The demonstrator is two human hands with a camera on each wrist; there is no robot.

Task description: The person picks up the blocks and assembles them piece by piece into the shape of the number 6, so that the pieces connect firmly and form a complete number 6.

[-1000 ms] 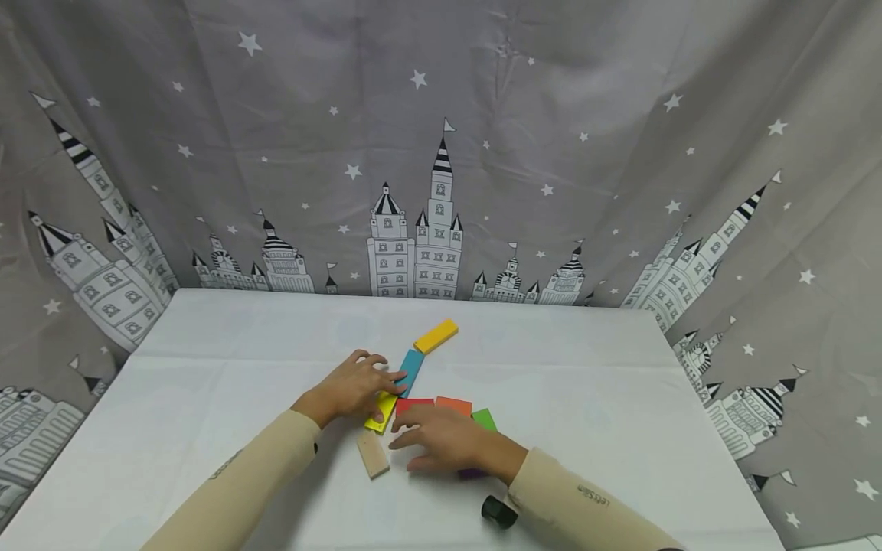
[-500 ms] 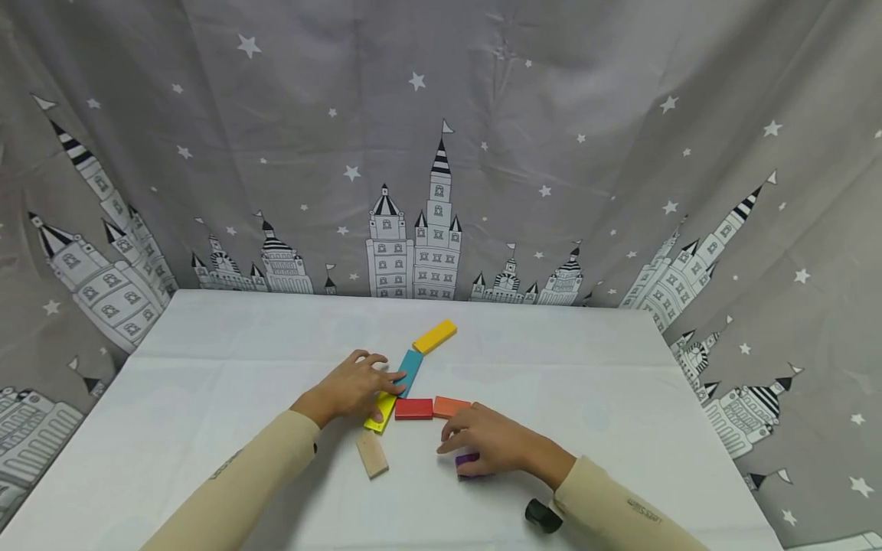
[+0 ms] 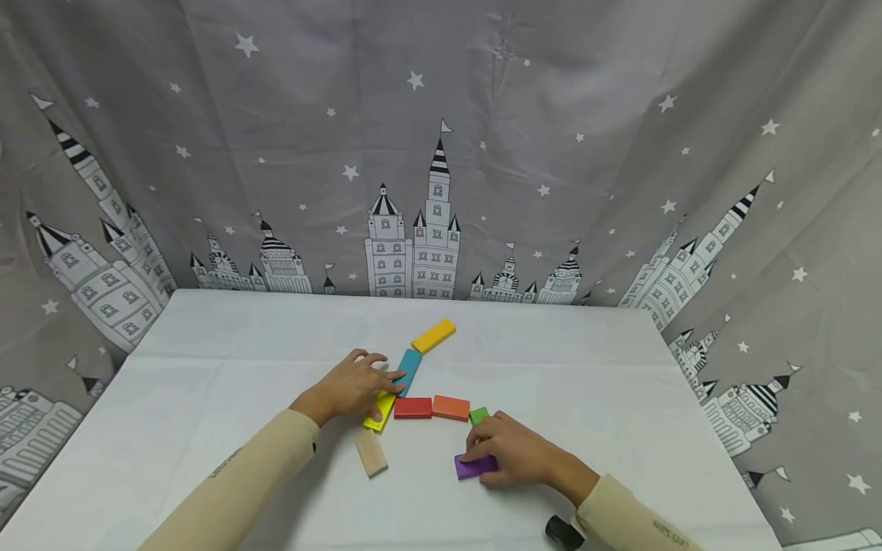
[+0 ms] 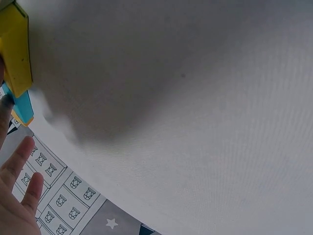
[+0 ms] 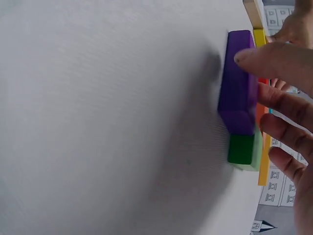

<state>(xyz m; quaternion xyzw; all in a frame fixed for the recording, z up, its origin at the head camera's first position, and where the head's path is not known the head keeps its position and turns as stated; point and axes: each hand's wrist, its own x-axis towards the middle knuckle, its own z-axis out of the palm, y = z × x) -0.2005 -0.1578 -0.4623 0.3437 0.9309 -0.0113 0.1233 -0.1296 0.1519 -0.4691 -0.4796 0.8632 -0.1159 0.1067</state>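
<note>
My right hand (image 3: pixel 520 451) pinches a purple block (image 3: pixel 468 467) between thumb and fingers at the near right. In the right wrist view, the thumb (image 5: pixel 264 61) lies against the block's broad face. Just beyond the hand, a green block (image 3: pixel 478 415) is partly covered. My left hand (image 3: pixel 351 386) rests at the left of the row, its index finger touching a blue block (image 3: pixel 409 367) and its thumb at a yellow block (image 3: pixel 375 421). Both blocks show in part at the left wrist view's edge. Red (image 3: pixel 413 408) and orange blocks (image 3: pixel 451 408) lie end to end between the hands.
A plain wooden block (image 3: pixel 372 453) lies below the yellow one. An amber block (image 3: pixel 434 335) angles away from the blue block's far end. All stand on a white-covered table (image 3: pixel 586 383), with a grey castle-print curtain (image 3: pixel 524 99) behind.
My right hand has moved right from over the red and orange blocks and now grips the purple block. The red and orange blocks are uncovered. My left hand has stayed in place.
</note>
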